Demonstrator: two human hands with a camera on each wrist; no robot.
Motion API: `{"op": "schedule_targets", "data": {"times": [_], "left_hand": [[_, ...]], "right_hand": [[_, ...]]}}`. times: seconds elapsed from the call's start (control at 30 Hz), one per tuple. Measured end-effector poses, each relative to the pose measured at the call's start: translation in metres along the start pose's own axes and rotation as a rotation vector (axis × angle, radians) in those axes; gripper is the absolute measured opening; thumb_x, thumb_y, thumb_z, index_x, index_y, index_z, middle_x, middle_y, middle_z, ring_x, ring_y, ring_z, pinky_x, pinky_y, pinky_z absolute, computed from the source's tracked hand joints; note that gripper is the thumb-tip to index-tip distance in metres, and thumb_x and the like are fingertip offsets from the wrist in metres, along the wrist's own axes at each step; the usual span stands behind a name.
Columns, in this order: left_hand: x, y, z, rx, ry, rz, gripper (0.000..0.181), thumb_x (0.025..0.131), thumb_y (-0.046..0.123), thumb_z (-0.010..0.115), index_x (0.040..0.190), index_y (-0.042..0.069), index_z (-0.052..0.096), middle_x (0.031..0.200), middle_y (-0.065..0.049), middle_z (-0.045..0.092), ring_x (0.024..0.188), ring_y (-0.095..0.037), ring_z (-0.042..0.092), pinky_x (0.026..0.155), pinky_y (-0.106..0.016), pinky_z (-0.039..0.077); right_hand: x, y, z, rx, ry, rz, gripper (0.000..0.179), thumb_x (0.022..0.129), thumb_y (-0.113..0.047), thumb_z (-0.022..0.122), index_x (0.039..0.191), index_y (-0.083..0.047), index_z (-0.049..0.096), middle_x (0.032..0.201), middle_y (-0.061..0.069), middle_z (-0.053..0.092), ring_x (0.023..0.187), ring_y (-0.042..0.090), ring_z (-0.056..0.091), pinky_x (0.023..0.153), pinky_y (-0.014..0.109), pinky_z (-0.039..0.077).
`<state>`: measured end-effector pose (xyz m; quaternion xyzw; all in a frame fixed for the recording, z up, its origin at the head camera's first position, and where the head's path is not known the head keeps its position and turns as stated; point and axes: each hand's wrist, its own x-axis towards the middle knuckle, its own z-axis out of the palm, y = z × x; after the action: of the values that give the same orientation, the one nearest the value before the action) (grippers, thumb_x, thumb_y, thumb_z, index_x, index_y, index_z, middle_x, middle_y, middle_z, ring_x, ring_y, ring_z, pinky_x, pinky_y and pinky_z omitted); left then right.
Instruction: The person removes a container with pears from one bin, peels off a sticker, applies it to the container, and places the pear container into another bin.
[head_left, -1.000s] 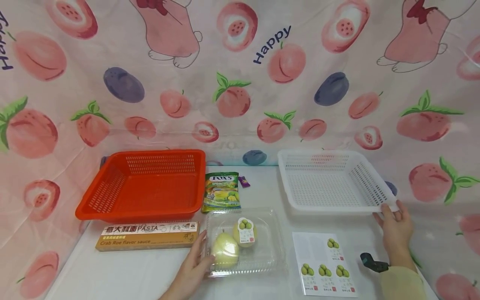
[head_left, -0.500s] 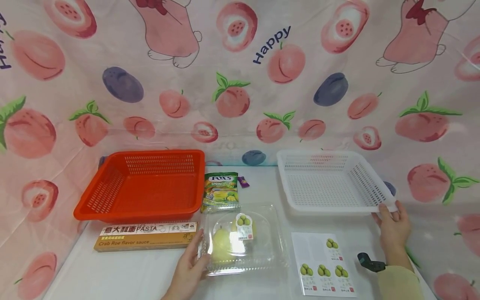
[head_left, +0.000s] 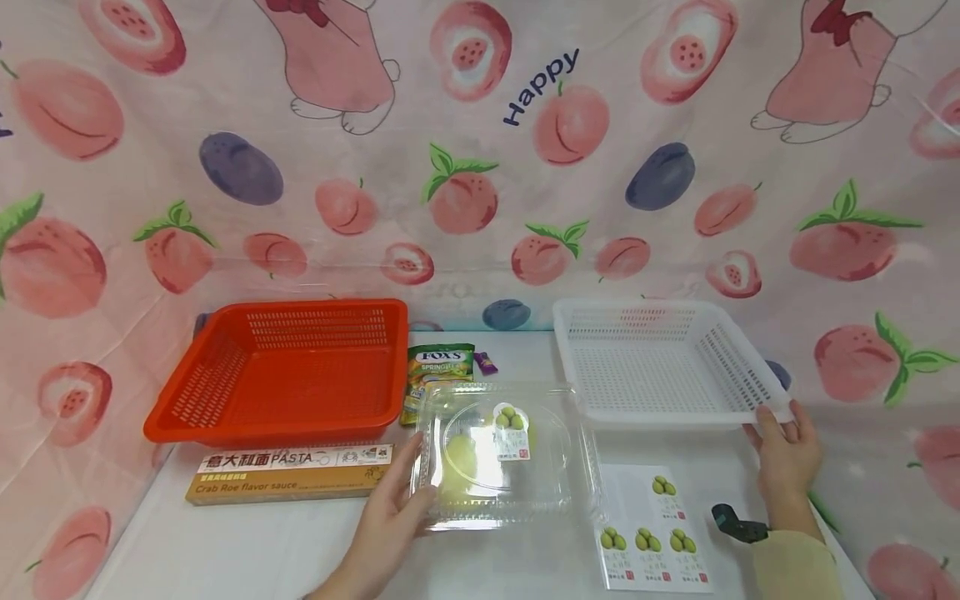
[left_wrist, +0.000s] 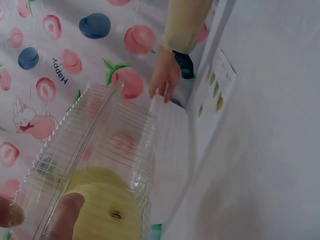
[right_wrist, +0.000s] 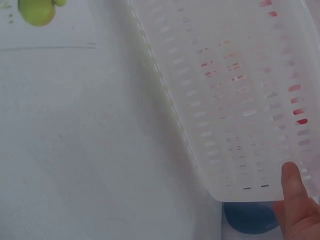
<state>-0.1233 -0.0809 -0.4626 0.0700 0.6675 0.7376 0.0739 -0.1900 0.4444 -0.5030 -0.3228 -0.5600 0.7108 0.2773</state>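
My left hand (head_left: 386,512) grips the left edge of a clear plastic clamshell box (head_left: 558,487), held up over the table. Inside lie yellow-green pears (head_left: 459,467), seen through the lid; a pear sticker (head_left: 512,433) is on the lid. In the left wrist view, thumb and finger pinch the box's side (left_wrist: 132,135) near a pear (left_wrist: 105,212). At the right, my right hand (head_left: 787,454) holds the front right corner of a white plastic basket (head_left: 660,417). One finger (right_wrist: 292,180) reaches over its rim in the right wrist view; the other fingers are partly hidden.
A red basket (head_left: 277,433) stands at the left, behind a pasta box (head_left: 292,475). Partly covered by the clamshell is a green candy bag (head_left: 441,362), beside a small purple packet (head_left: 486,363). A pear sticker sheet (head_left: 656,533) lies at the right.
My left hand has raised the clamshell box and carried it slightly right; it now overlaps the candy bag and the sticker sheet's edge. My right hand stays on the white basket.
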Motion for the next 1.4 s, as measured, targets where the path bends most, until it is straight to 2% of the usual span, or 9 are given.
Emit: {"op": "schedule_targets", "data": {"times": [0.17,0.27,0.4,0.53,0.67,0.9,1.13,1.3,1.4], "left_hand": [[0.021,0.015,0.016,0.046,-0.015,0.076,0.066,0.095,0.005,0.058,0.154,0.016,0.029,0.159,-0.005,0.022,0.140,-0.027,0.026,0.093,-0.029,0.049],[0.036,0.024,0.026,0.042,-0.026,0.122,0.067,0.095,0.003,0.056,0.155,0.013,0.027,0.158,-0.005,0.023,0.133,-0.027,0.038,0.088,-0.029,0.052],[0.058,0.032,0.039,0.004,-0.048,0.154,0.065,0.097,0.005,0.053,0.155,0.016,0.025,0.158,-0.002,0.022,0.111,-0.029,0.054,0.077,-0.030,0.056],[0.081,0.037,0.049,-0.030,-0.036,0.175,0.063,0.098,0.008,0.052,0.155,0.018,0.026,0.157,0.002,0.025,0.104,-0.028,0.057,0.076,-0.030,0.056],[0.107,0.041,0.060,-0.054,0.002,0.182,0.065,0.096,0.006,0.054,0.155,0.014,0.028,0.157,-0.004,0.027,0.099,-0.026,0.060,0.069,-0.027,0.057],[0.150,0.035,0.081,-0.084,0.040,0.172,0.065,0.095,0.009,0.055,0.154,0.014,0.029,0.157,-0.004,0.028,0.100,-0.022,0.062,0.069,-0.032,0.058],[0.184,0.028,0.116,-0.149,0.049,0.147,0.067,0.092,0.009,0.055,0.154,0.013,0.029,0.156,-0.006,0.030,0.102,-0.022,0.063,0.070,-0.036,0.059],[0.203,0.023,0.145,-0.195,0.044,0.087,0.069,0.090,0.006,0.054,0.155,0.014,0.029,0.158,-0.005,0.027,0.105,-0.025,0.063,0.074,-0.038,0.058],[0.214,0.020,0.164,-0.154,0.055,0.059,0.069,0.090,0.008,0.055,0.154,0.016,0.031,0.156,-0.003,0.030,0.115,-0.025,0.059,0.079,-0.036,0.057]], "right_hand": [[-0.001,-0.001,-0.001,-0.013,0.005,-0.010,0.070,0.093,-0.021,0.068,0.153,-0.028,0.032,0.154,0.004,0.034,0.134,0.018,0.042,0.069,0.012,0.050],[-0.001,0.000,-0.001,-0.028,0.009,-0.011,0.070,0.093,-0.022,0.068,0.153,-0.029,0.033,0.154,0.004,0.035,0.133,0.018,0.042,0.069,0.012,0.050],[0.001,0.002,-0.001,-0.028,0.012,-0.022,0.069,0.093,-0.020,0.067,0.153,-0.027,0.033,0.153,0.006,0.036,0.132,0.017,0.043,0.068,0.011,0.050],[0.003,0.004,0.001,-0.013,0.006,-0.031,0.069,0.094,-0.017,0.067,0.153,-0.026,0.033,0.152,0.007,0.037,0.131,0.017,0.044,0.067,0.011,0.050],[0.004,0.006,0.002,-0.004,0.007,-0.041,0.068,0.093,-0.017,0.067,0.153,-0.025,0.034,0.152,0.007,0.038,0.129,0.016,0.045,0.069,0.011,0.050],[0.003,0.007,-0.001,-0.013,0.005,-0.061,0.069,0.093,-0.020,0.068,0.153,-0.025,0.034,0.152,0.006,0.039,0.127,0.015,0.047,0.072,0.012,0.050],[-0.002,0.004,-0.004,-0.019,0.005,-0.067,0.069,0.093,-0.017,0.067,0.153,-0.022,0.033,0.151,0.011,0.038,0.125,0.016,0.048,0.072,0.012,0.050],[0.001,0.008,-0.001,-0.053,0.012,-0.087,0.069,0.094,-0.019,0.066,0.154,-0.022,0.032,0.150,0.012,0.040,0.124,0.017,0.049,0.074,0.012,0.050],[0.007,0.012,-0.004,-0.053,0.003,-0.109,0.071,0.091,-0.022,0.069,0.153,-0.022,0.034,0.146,0.010,0.045,0.120,0.014,0.053,0.076,0.014,0.051]]}}
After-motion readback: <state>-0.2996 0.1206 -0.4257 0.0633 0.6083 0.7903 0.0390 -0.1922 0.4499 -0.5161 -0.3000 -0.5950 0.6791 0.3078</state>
